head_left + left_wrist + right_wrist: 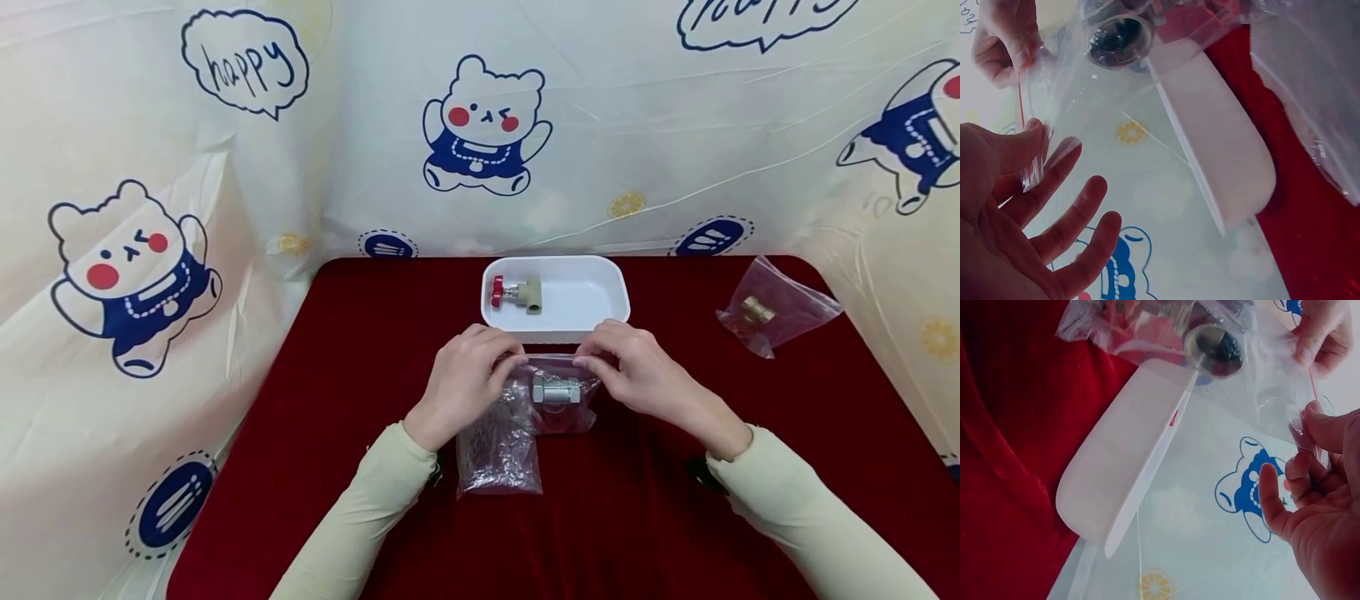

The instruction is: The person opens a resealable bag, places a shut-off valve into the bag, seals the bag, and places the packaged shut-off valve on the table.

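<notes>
Centre of frame, my left hand (468,377) and right hand (637,368) pinch a clear bag (572,421) by its top edge; one slipping could drop the metal pipe piece (557,390) inside.

Head view bright, even, diffuse light, mostly sharp; small white glints on crinkled clear plastic bag (498,458) in front of white rectangular plastic tray (555,337), dark-red velvety cloth (360,333) around tray reads deep and low-detail. Both wrist views dimmer, hazy, soft; tray's outer wall greyed by shade, bag's film beside it streaked with pale glare.
</notes>
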A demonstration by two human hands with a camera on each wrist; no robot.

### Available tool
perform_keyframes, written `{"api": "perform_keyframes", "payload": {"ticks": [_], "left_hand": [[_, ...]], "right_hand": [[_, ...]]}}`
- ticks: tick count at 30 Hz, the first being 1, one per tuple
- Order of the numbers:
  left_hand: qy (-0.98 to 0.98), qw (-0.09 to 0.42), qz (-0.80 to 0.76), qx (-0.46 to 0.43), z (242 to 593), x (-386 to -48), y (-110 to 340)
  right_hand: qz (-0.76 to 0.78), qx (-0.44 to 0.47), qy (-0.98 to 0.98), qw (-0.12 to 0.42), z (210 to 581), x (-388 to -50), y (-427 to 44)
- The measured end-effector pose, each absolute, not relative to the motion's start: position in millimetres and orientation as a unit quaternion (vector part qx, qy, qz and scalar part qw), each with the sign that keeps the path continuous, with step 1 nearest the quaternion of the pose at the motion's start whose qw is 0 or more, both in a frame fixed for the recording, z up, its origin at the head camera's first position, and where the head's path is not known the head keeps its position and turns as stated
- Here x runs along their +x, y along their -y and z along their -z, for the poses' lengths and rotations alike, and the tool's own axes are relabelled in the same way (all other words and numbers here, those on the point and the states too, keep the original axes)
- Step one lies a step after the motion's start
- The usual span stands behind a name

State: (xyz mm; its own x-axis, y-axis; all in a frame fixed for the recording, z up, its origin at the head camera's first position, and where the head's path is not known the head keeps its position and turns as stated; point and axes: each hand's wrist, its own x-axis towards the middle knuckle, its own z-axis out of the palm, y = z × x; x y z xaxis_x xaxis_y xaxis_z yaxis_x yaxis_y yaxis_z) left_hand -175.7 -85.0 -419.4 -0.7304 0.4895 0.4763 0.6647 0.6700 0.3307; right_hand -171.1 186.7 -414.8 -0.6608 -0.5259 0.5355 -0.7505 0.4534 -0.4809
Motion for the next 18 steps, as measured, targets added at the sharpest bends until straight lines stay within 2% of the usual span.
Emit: {"api": "perform_keyframes", "payload": {"ticks": [9,18], "left_hand": [[0.897,0.15,0.29,-0.297,421,-168,97],[0.895,0.141,0.31,-0.289,423,-164,96]], "right_hand": [[-0.328,0.381,0.85,0.155,410,-169,-190],[-0.243,0.373,0.89,0.095,391,-167,-174]]}}
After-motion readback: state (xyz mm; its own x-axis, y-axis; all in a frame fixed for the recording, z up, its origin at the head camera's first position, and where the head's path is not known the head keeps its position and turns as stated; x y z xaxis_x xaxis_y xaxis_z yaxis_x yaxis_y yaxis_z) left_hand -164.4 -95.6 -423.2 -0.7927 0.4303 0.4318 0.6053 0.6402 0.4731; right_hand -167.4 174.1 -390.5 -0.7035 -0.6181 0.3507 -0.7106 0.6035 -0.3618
